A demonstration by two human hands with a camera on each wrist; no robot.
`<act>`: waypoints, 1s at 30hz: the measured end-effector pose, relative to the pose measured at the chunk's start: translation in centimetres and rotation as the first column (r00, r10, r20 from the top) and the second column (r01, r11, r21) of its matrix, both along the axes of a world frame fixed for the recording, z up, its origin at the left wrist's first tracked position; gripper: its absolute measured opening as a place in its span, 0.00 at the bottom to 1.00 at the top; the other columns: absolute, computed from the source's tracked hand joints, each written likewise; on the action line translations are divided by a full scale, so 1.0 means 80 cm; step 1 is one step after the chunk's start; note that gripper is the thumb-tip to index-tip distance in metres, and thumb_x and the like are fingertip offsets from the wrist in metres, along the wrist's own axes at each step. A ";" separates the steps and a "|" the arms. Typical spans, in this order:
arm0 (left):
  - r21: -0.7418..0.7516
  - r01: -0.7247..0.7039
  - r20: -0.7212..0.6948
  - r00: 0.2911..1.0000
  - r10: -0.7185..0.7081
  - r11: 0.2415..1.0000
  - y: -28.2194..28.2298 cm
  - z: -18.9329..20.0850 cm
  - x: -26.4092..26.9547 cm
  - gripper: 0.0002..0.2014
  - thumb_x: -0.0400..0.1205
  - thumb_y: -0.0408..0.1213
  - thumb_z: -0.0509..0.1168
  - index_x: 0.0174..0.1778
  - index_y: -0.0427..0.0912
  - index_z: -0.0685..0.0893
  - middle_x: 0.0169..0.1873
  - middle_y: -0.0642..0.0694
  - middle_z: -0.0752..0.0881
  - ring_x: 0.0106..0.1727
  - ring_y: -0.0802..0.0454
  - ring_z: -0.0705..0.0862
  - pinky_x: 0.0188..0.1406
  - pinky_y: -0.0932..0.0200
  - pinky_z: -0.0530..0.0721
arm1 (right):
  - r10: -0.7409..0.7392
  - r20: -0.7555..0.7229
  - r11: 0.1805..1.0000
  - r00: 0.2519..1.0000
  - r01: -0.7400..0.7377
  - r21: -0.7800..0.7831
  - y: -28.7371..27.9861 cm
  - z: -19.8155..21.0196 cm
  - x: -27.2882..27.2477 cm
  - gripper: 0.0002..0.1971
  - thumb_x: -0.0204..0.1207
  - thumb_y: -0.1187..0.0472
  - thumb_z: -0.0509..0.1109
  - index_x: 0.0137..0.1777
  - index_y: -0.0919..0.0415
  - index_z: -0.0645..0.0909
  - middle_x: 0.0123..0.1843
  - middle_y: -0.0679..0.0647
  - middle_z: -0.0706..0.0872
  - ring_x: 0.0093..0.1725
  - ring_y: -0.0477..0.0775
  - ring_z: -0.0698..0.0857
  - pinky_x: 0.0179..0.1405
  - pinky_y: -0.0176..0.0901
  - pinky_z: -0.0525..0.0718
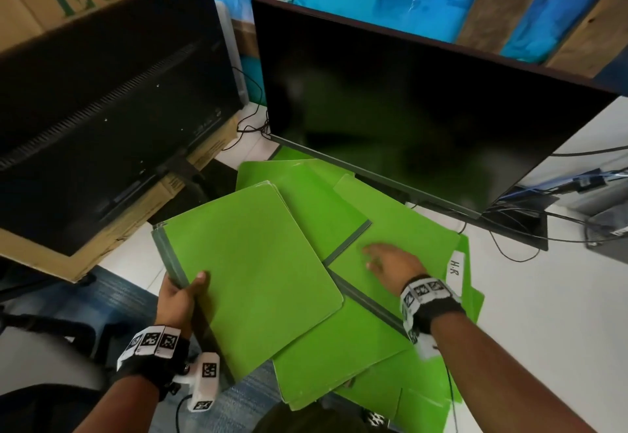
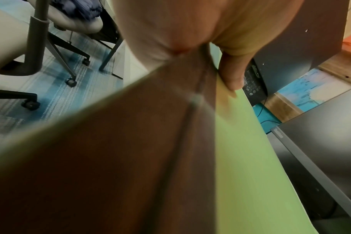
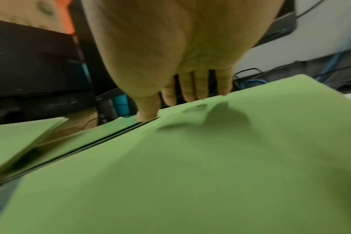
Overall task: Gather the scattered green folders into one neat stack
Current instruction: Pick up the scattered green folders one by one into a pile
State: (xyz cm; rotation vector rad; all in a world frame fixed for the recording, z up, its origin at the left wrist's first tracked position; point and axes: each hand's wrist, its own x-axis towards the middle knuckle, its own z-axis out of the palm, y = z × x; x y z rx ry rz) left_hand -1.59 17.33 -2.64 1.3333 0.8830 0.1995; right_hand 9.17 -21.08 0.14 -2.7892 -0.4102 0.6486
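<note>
Clearly the gathering is underway: the left hand [image 1: 176,300] is gripping a small bundle of folders [image 1: 251,273] by the grey spine, thumb curled over the top cover, and holding it tilted above the rest. The right hand [image 1: 390,264] is lying flat, fingers straight and clasping nothing, on another folder [image 1: 407,228] that is lying on the tabletop [image 1: 543,313] beside the bundle. More folders are fanning out beneath, one carrying a white tab marked H.R [image 1: 454,267], some overhanging the near edge. As I judge it, the next move is calling for the right hand to slide or lift that folder onto the bundle with its spine turned the same way. A dark monitor [image 1: 424,109] is standing just behind the pile, a second screen [image 1: 102,99] is leaning on a cardboard box [image 1: 44,262] to the left, cables are trailing at right, and a wheeled chair [image 2: 40,47] is sitting on blue-patterned carpet.
</note>
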 end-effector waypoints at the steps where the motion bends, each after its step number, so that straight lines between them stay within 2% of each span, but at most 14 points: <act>1: 0.000 0.004 -0.004 1.000 -0.004 1.000 0.001 0.000 -0.004 0.10 0.78 0.28 0.70 0.48 0.48 0.82 0.43 0.39 0.86 0.41 0.43 0.84 0.43 0.47 0.83 | -0.104 0.017 0.994 0.994 0.104 0.014 -0.009 -0.003 0.013 0.24 0.80 0.49 0.63 0.76 0.48 0.68 0.77 0.51 0.71 0.74 0.56 0.73 0.73 0.54 0.72; 3: -0.005 0.007 -0.005 1.000 -0.007 1.000 0.005 0.000 -0.012 0.11 0.79 0.27 0.69 0.54 0.44 0.82 0.45 0.38 0.87 0.39 0.44 0.86 0.38 0.51 0.87 | -0.248 0.035 0.968 0.968 0.249 -0.021 -0.022 -0.006 0.032 0.30 0.79 0.47 0.64 0.80 0.53 0.63 0.82 0.55 0.63 0.80 0.61 0.64 0.78 0.58 0.64; 6: 0.006 -0.023 -0.012 1.000 0.023 1.000 0.012 -0.001 -0.029 0.16 0.80 0.24 0.67 0.64 0.36 0.79 0.46 0.39 0.88 0.33 0.51 0.89 0.30 0.56 0.89 | -0.159 0.053 0.985 0.986 0.162 -0.066 -0.010 -0.001 0.053 0.30 0.80 0.46 0.62 0.80 0.55 0.61 0.82 0.56 0.63 0.80 0.61 0.65 0.78 0.59 0.64; 8: 0.007 -0.038 -0.014 0.999 0.038 0.999 0.013 -0.003 -0.040 0.17 0.80 0.22 0.66 0.65 0.33 0.78 0.44 0.41 0.89 0.31 0.53 0.89 0.29 0.57 0.89 | -0.163 0.016 0.987 0.986 0.163 0.001 0.018 0.003 0.065 0.32 0.79 0.44 0.62 0.81 0.53 0.60 0.82 0.55 0.63 0.79 0.61 0.66 0.75 0.60 0.66; 11: 0.015 -0.063 -0.021 0.998 0.064 0.998 0.010 -0.005 -0.054 0.17 0.80 0.22 0.66 0.64 0.36 0.78 0.37 0.47 0.91 0.31 0.55 0.90 0.28 0.57 0.89 | -0.368 -0.117 0.919 0.922 0.380 0.106 0.063 0.004 0.083 0.39 0.77 0.45 0.67 0.82 0.56 0.54 0.80 0.61 0.66 0.77 0.66 0.69 0.71 0.62 0.72; 13: 0.013 -0.077 -0.026 0.997 0.077 0.997 0.007 -0.006 -0.059 0.17 0.80 0.22 0.66 0.64 0.37 0.78 0.42 0.43 0.90 0.32 0.54 0.90 0.28 0.57 0.89 | -0.401 -0.115 0.909 0.909 0.411 0.071 0.082 0.003 0.084 0.41 0.76 0.46 0.69 0.82 0.60 0.53 0.78 0.65 0.68 0.76 0.68 0.69 0.71 0.61 0.72; 15: 0.010 -0.079 -0.033 0.996 0.079 0.997 0.005 -0.007 -0.061 0.18 0.80 0.23 0.67 0.65 0.36 0.77 0.46 0.39 0.88 0.33 0.52 0.90 0.29 0.56 0.89 | -0.417 -0.175 0.897 0.892 0.435 0.076 0.087 0.001 0.081 0.36 0.77 0.48 0.69 0.80 0.61 0.59 0.76 0.64 0.72 0.74 0.68 0.73 0.69 0.61 0.74; 18: -0.012 -0.077 -0.050 0.996 0.076 0.997 0.006 -0.016 -0.061 0.18 0.80 0.24 0.67 0.66 0.36 0.77 0.50 0.34 0.88 0.40 0.42 0.88 0.34 0.51 0.90 | -0.495 -0.263 0.842 0.828 0.532 0.093 0.062 -0.002 0.065 0.30 0.81 0.51 0.65 0.80 0.59 0.64 0.80 0.61 0.68 0.76 0.67 0.70 0.72 0.60 0.71; 20: -0.038 -0.069 -0.064 0.996 0.067 0.997 0.006 -0.020 -0.056 0.19 0.79 0.25 0.68 0.66 0.35 0.77 0.54 0.31 0.87 0.45 0.38 0.88 0.43 0.44 0.89 | -0.596 -0.242 0.774 0.765 0.628 0.081 0.022 -0.003 0.047 0.28 0.81 0.54 0.63 0.79 0.62 0.63 0.79 0.65 0.69 0.74 0.68 0.72 0.70 0.56 0.72; 23: -0.064 -0.078 -0.075 0.995 0.073 0.995 -0.002 -0.023 -0.043 0.20 0.79 0.27 0.69 0.67 0.34 0.77 0.54 0.32 0.87 0.45 0.38 0.88 0.45 0.45 0.86 | -0.641 -0.244 0.759 0.727 0.648 -0.062 -0.050 -0.005 0.005 0.36 0.78 0.56 0.64 0.83 0.55 0.50 0.75 0.69 0.73 0.68 0.70 0.78 0.67 0.56 0.76; 24: -0.065 -0.082 -0.081 0.994 0.076 0.995 -0.006 -0.021 -0.038 0.20 0.79 0.27 0.69 0.67 0.34 0.77 0.51 0.34 0.88 0.44 0.40 0.88 0.43 0.48 0.86 | -0.622 -0.267 0.782 0.736 0.601 -0.166 -0.070 -0.006 -0.007 0.41 0.77 0.55 0.65 0.84 0.53 0.44 0.75 0.69 0.73 0.68 0.68 0.79 0.66 0.55 0.77; 25: -0.061 -0.083 -0.084 0.993 0.078 0.995 -0.008 -0.020 -0.032 0.19 0.79 0.27 0.69 0.67 0.34 0.77 0.49 0.36 0.88 0.43 0.41 0.87 0.42 0.50 0.85 | -0.585 -0.272 0.808 0.764 0.522 -0.273 -0.084 -0.003 -0.013 0.44 0.76 0.52 0.66 0.84 0.52 0.43 0.76 0.67 0.73 0.68 0.66 0.79 0.66 0.53 0.78; 28: -0.041 -0.060 -0.081 0.995 0.057 0.997 -0.015 -0.015 -0.015 0.18 0.80 0.27 0.69 0.66 0.35 0.77 0.47 0.39 0.87 0.41 0.44 0.86 0.41 0.52 0.84 | -0.414 -0.174 0.825 0.894 0.288 -0.486 -0.112 0.002 -0.006 0.35 0.72 0.39 0.64 0.77 0.54 0.67 0.76 0.60 0.73 0.71 0.62 0.76 0.68 0.57 0.76; 30: -0.040 -0.070 -0.086 0.994 0.067 0.997 -0.009 -0.015 -0.015 0.18 0.80 0.27 0.69 0.65 0.37 0.77 0.50 0.37 0.86 0.41 0.44 0.85 0.42 0.51 0.84 | -0.323 -0.108 0.882 0.940 0.258 -0.394 -0.106 0.005 0.018 0.32 0.74 0.36 0.62 0.74 0.52 0.72 0.77 0.58 0.69 0.74 0.62 0.71 0.71 0.60 0.72</act>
